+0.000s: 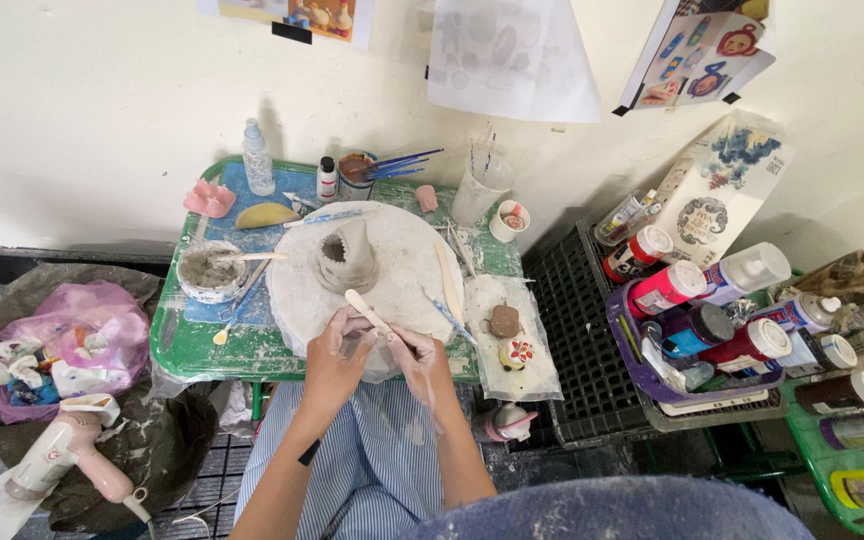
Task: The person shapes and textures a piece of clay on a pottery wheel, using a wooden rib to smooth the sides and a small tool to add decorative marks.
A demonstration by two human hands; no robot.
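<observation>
Both hands meet at the near edge of the round white board (402, 250). The right hand (422, 362) pinches a flat wooden tool (368, 311), and the left hand (337, 352) curls loosely beside it (clay-smeared fingers). The hollow grey clay piece (344, 257) stands just beyond them, untouched.

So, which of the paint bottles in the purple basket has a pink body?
The pink paint bottle with a white cap, at the purple basket's upper left; its neighbours are red, blue or white.
</observation>
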